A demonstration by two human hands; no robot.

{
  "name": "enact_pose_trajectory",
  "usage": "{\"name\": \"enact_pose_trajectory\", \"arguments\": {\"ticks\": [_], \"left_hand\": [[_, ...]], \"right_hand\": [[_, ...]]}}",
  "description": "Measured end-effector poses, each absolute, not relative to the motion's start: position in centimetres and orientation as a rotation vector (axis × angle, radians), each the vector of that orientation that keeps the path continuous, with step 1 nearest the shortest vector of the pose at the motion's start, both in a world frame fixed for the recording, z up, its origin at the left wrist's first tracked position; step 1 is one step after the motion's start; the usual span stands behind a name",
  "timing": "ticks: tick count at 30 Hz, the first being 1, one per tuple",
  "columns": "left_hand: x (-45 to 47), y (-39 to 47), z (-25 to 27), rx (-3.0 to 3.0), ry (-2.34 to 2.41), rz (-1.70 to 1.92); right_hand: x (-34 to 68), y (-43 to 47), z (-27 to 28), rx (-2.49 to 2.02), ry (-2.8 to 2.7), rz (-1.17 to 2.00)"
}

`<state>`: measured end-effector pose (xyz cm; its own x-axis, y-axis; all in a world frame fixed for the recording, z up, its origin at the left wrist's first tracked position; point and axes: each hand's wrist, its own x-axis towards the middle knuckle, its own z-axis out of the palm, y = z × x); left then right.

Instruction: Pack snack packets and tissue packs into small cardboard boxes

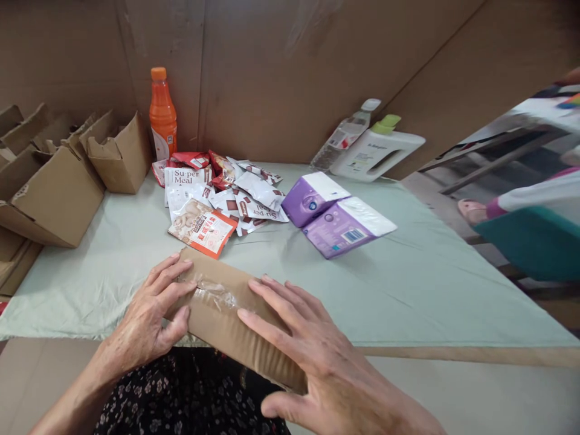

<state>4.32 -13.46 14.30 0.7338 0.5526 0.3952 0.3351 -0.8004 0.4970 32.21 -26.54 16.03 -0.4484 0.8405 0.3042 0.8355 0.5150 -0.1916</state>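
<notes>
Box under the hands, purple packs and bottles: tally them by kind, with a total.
Box: 1
Purple packs: 2
Bottles: 3 (orange bottle, clear bottle, white bottle)
Total: 6

One taped box (pixel 212 320), two packs (pixel 339 235), three bottles (pixel 163 118) and, allowing for overlap, at least three open boxes (pixel 61 193), eight pouches (pixel 202 226).
</notes>
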Motion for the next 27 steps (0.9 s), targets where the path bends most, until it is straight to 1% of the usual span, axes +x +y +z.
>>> {"name": "enact_pose_trajectory", "arguments": {"ticks": [10,17,27], "left_hand": [[4.4,-13.3,13.7,2.509,0.658,0.806],[4.2,-13.2,13.0,2.47,0.643,0.885],[4.0,-13.2,13.2,2.472,0.698,0.867]], "right_hand": [[32.3,-26.7,16.1,-1.505,-2.389,0.028],[32.5,-26.2,16.3,-1.489,-2.368,0.055],[32.4,-26.7,15.8,-1.536,-2.367,0.089]]}}
